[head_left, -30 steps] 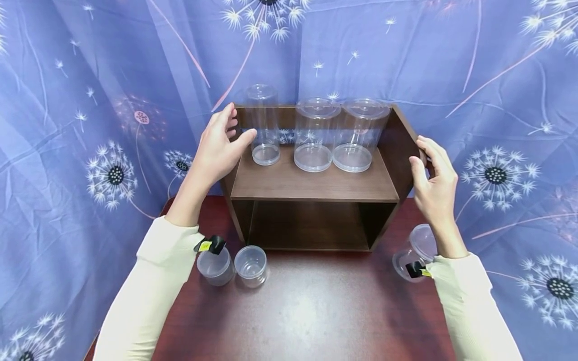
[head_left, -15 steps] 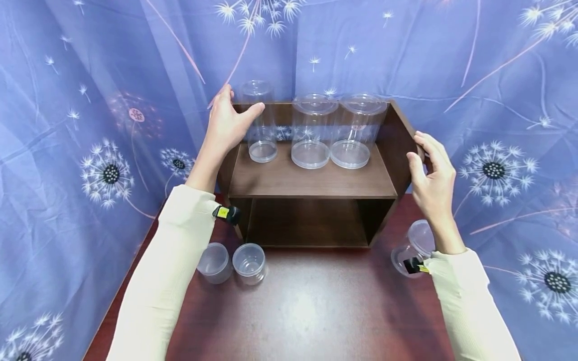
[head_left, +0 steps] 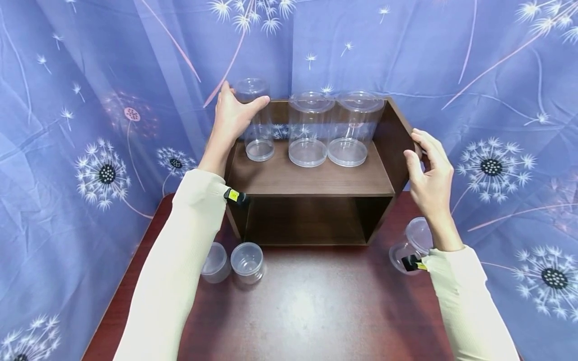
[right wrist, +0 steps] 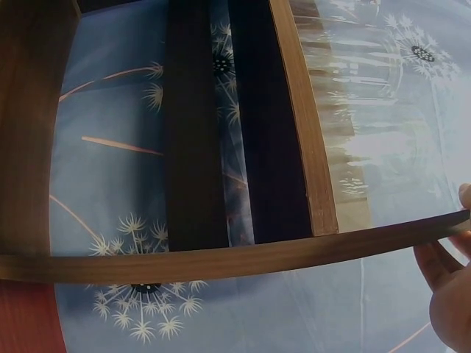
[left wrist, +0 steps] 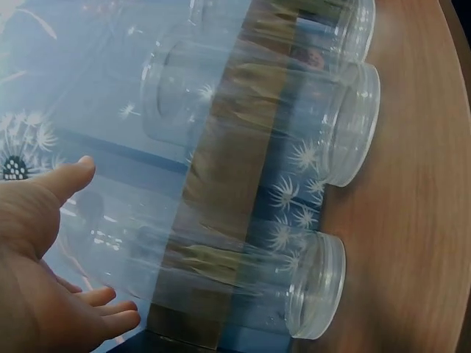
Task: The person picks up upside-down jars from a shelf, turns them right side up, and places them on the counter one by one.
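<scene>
My left hand [head_left: 232, 114] is at the upper part of a tall narrow clear jar [head_left: 259, 134], thumb and fingers spread apart on either side of it. In the left wrist view, the hand [left wrist: 44, 257] has its fingers loosely extended near the jar's far end; whether they touch it cannot be told. That jar stands upright at the left of the upper shelf of a brown wooden shelf unit [head_left: 311, 184]. Two wider lidded clear jars [head_left: 308, 133] [head_left: 352, 131] stand beside it. My right hand [head_left: 431, 183] grips the unit's right side panel [head_left: 397, 145] between thumb and fingers.
Two small clear cups [head_left: 247, 263] [head_left: 215, 265] stand on the dark red table [head_left: 298, 321] at front left, one partly behind my left sleeve. A clear container with a lid [head_left: 417, 235] is beside my right forearm. A blue dandelion-print curtain [head_left: 352, 30] hangs behind.
My left hand has risen from beside the unit's left panel and moved right, to the upper part of the narrow jar. The right hand keeps its grip on the panel. The view shifts slightly.
</scene>
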Motion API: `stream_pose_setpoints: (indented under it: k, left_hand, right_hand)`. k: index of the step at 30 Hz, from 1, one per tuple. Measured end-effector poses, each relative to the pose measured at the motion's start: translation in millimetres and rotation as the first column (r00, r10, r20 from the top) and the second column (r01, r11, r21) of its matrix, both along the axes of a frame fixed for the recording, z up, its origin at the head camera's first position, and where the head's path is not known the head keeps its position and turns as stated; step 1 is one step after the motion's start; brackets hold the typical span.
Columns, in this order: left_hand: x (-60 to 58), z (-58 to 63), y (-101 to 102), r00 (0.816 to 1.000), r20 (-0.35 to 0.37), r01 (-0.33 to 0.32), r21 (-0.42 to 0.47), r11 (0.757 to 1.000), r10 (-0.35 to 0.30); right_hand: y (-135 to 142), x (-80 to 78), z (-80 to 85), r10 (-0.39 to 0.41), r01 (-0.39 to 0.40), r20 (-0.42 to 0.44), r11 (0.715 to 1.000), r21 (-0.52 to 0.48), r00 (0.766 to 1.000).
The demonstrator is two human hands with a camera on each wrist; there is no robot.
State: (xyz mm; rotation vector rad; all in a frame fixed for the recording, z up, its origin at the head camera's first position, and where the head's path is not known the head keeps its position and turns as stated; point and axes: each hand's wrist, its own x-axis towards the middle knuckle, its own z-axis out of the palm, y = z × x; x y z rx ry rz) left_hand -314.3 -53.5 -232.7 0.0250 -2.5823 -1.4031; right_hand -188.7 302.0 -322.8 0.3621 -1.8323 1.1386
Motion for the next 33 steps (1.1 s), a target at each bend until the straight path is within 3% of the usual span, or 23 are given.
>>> stream_pose_setpoints:
  k: [10, 21, 26, 33]
  left_hand:
    - [-11.9, -3.4, 3, 0.999, 0.043, 0.000, 0.016, 1.000, -0.001]
    - [-19.9, -10.7, 2, 0.999, -0.010, 0.052, 0.168, 0.984, -0.051]
    - [-16.9, -12.1, 1, 0.999, -0.034, 0.045, 0.169, 0.985, -0.040]
    - [-6.2, -4.0, 0, 0.999, -0.031, 0.049, 0.169, 0.984, -0.045]
  right_hand:
    - [0, -0.2, 0.0, 0.011, -0.011, 0.004, 1.000, -0.007, 1.000]
    - [2, -0.5, -1.1, 0.011, -0.011, 0.008, 1.000, -0.010, 1.000]
    - [0, -0.1, -0.9, 0.017, -0.017, 0.008, 1.000, -0.011, 1.000]
    - [0, 0.9, -0.9, 0.004, -0.004, 0.002, 1.000, -0.002, 1.000]
